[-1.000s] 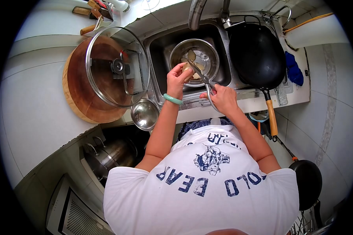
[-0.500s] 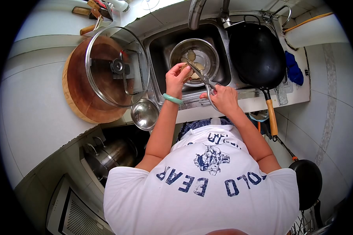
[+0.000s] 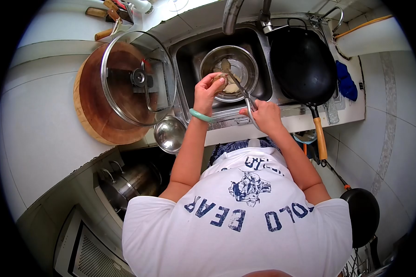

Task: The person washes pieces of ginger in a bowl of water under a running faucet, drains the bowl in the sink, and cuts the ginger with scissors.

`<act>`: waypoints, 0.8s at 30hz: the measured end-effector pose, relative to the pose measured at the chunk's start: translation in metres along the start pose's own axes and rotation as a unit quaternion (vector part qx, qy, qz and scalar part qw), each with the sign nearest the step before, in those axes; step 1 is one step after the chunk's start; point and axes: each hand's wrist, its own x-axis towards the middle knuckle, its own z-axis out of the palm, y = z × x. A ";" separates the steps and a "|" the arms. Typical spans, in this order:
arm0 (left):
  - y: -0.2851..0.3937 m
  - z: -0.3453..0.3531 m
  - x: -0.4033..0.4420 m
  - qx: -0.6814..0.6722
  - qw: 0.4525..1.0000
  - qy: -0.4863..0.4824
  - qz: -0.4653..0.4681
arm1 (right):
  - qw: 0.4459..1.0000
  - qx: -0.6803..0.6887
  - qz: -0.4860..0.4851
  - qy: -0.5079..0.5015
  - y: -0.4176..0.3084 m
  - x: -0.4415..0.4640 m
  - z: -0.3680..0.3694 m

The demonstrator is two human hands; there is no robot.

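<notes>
Over the sink, my left hand (image 3: 208,90), with a green bangle at its wrist, pinches a small brownish piece of food (image 3: 221,79) between thumb and fingers. My right hand (image 3: 267,116) is wrapped round the handles of metal kitchen scissors (image 3: 247,98). Their blades point up and left, with the tips just right of the held piece; whether they touch it I cannot tell. Beneath both hands, a round metal bowl (image 3: 251,64) stands in the sink basin and holds several pale greyish food pieces (image 3: 232,86), partly hidden by the left hand and scissors.
A faucet (image 3: 231,17) hangs over the sink (image 3: 185,55). To the right lies a black wok (image 3: 302,64) with a wooden handle. At left, a glass lid (image 3: 125,99) and a cleaver rest on a round chopping board (image 3: 90,111), near a metal ladle (image 3: 170,134).
The scissors have shifted slightly right, away from the fingertips of my left hand, and their blades look closer together. My left hand has moved a little left, still pinching the piece.
</notes>
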 end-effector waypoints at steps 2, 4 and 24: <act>0.000 -0.006 0.002 0.004 1.000 -0.013 0.000 | 0.999 0.013 0.011 -0.038 -0.001 -0.001 -0.007; -0.002 -0.011 0.005 0.009 1.000 -0.025 -0.001 | 0.999 0.006 0.005 -0.048 0.002 -0.001 -0.009; 0.007 -0.029 0.012 0.134 0.980 -0.144 0.014 | 0.997 -0.034 -0.066 -0.003 0.000 -0.005 -0.019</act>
